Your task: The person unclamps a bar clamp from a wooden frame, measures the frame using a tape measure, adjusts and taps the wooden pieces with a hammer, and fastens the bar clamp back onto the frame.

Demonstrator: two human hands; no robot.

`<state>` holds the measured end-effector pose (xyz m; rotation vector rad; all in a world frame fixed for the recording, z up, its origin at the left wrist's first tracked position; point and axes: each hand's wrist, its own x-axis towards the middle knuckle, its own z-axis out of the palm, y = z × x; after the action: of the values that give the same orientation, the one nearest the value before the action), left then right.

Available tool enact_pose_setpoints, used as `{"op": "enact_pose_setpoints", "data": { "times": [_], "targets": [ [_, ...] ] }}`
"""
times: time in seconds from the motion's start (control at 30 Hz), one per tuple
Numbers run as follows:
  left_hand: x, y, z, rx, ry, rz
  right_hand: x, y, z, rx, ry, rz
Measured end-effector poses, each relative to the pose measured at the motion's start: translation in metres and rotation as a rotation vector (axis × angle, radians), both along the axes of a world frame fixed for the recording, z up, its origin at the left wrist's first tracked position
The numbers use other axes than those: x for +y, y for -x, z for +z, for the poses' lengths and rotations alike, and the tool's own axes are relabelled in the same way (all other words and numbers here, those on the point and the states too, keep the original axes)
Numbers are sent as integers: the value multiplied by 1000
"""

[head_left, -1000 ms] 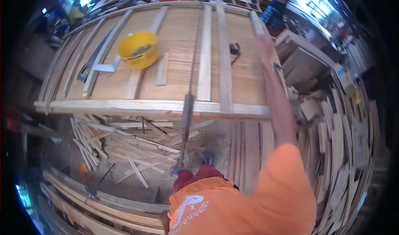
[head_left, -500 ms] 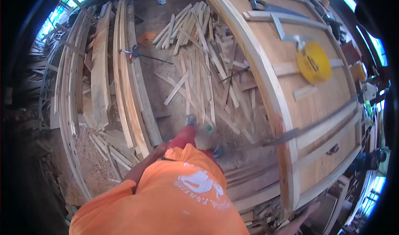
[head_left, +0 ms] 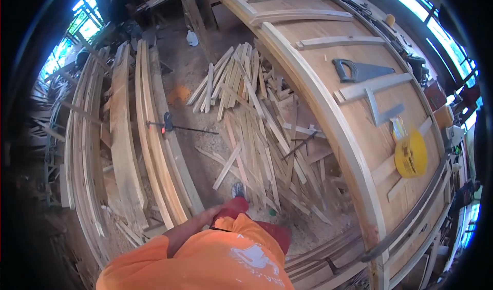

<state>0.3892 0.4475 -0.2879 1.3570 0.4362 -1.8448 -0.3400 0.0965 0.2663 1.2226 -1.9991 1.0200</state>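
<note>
My left hand (head_left: 216,212) is low by my red shorts at the hip, and its fingers are hidden. My right hand is out of view. To the right stands a large wooden framed panel (head_left: 328,92), with strips of wood fixed across it. On it lie a handsaw (head_left: 362,70), a metal square (head_left: 381,114) and a yellow round object (head_left: 411,155) with print on it. A long dark bar (head_left: 405,223) runs along the panel's near end. Left of my legs, a bar clamp (head_left: 167,123) rests across long planks (head_left: 149,131).
Loose wood strips (head_left: 246,120) are heaped on the floor ahead of my feet. More boards (head_left: 120,136) stretch along the left side. A white jug (head_left: 192,38) stands farther back. Beside the lower panel edge are stacked boards (head_left: 318,259) with another clamp.
The view has tilted up, so the panel, saw and planks sit lower in it. The forearm at the lower right has left the view. My left hand stays near my hip.
</note>
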Motion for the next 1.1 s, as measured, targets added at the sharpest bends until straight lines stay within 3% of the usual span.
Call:
{"op": "enact_pose_setpoints", "data": {
  "times": [0.07,0.13,0.17,0.2,0.23,0.27,0.33,0.37,0.4,0.5,0.53,0.6,0.7,0.77,0.87,1.0,1.1],
  "targets": [
    [-30,-68,1,-80,23,-86,-10,-59,4,48,-69,83],
    [-80,-134,-17,-271,108,-38,-49,-81,-12,305,-303,207],
    [-117,-164,18,-312,201,-3,-57,-143,-7,443,-439,228],
    [-156,-190,57,-347,299,33,-60,-214,-22,-284,-244,512],
    [-189,-214,69,-440,368,72,-82,-244,-25,-589,-237,510],
    [-221,-234,79,-529,438,112,-88,-285,-20,-562,-433,472],
    [-283,-254,147,-681,501,96,-108,-352,-59,-288,-356,619],
    [-309,-264,167,-667,520,68,-102,-429,-51,-403,-478,647],
    [-329,-274,182,-692,621,30,-105,-471,-59,-710,-568,703],
    [-371,-292,254,-740,761,-23,-129,-531,-115,-922,-718,818],
    [-389,-296,279,-776,816,-24,-139,-553,-117,-884,-846,775],
    [-410,-315,309,-826,858,-49,-158,-573,-139,-938,-877,909],
    [-450,-344,342,-981,864,-28,-188,-588,-153,-1169,-929,873],
    [-462,-361,349,-1080,833,-19,-202,-590,-167,-1195,-744,732],
    [-492,-378,361,-1161,820,-30,-219,-580,-175,-1176,-680,674],
    [-555,-404,383,-1303,955,-187,-221,-558,-196,-1310,-535,646],
    [-618,-427,405,-1456,1001,-388,-209,-564,-197,-1242,-592,549]
  ]
}}
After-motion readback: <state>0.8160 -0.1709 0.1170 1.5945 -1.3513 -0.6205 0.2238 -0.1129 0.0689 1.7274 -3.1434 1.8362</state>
